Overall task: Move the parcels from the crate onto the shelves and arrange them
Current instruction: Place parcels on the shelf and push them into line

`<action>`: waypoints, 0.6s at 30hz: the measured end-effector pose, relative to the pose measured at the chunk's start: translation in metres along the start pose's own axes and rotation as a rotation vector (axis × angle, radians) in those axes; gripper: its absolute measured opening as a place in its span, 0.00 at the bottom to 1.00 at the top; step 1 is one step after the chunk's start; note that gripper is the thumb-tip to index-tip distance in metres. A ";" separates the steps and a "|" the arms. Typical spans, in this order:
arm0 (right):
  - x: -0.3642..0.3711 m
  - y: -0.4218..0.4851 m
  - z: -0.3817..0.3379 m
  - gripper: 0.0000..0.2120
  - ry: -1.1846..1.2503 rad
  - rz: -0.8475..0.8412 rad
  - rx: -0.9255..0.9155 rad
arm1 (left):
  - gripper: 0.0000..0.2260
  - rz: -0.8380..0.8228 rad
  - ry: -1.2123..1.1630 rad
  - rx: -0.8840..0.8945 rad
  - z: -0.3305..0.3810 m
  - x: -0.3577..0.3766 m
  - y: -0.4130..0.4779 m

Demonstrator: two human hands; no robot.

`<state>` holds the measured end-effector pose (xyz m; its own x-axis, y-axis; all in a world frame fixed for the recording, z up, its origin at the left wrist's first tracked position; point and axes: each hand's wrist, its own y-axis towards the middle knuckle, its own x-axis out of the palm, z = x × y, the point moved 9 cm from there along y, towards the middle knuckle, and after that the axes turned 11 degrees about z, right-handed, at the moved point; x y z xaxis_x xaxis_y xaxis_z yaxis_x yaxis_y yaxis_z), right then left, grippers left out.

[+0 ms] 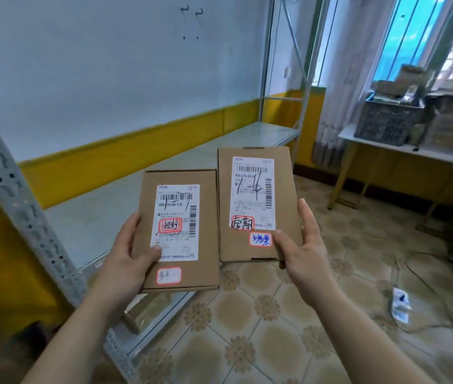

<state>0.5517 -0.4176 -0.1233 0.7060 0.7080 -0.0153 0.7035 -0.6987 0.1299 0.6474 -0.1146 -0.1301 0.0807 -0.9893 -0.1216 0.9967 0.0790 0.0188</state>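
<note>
The left parcel [179, 231] and right parcel [258, 203] are side by side, labels up, above the shelf's [164, 173] front edge. The crate [388, 123] stands well apart on a table [358, 139]. The left hand [125, 261] and right hand [303, 250] each grip their own parcel, thumb on top.

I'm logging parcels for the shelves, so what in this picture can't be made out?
Head view only.
- Grey plastic crate: contents blurred, far off.
- Brown parcel below the grey shelf board: mostly hidden behind the left-held flat cardboard parcel.
- White label on it, and on the right-held cardboard parcel: print too small.
- Left hand, right hand: most fingers behind parcels.
</note>
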 end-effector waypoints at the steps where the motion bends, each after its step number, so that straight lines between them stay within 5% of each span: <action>1: 0.004 0.015 0.004 0.34 -0.004 0.003 0.001 | 0.32 -0.003 0.009 -0.004 -0.003 0.010 0.014; 18: 0.003 0.265 0.063 0.33 -0.092 0.160 0.140 | 0.31 -0.010 0.048 -0.059 -0.011 0.198 0.227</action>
<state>0.7453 -0.6074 -0.1511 0.8096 0.5790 -0.0969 0.5816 -0.8135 -0.0007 0.8894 -0.2911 -0.1610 0.0691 -0.9832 -0.1690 0.9962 0.0772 -0.0414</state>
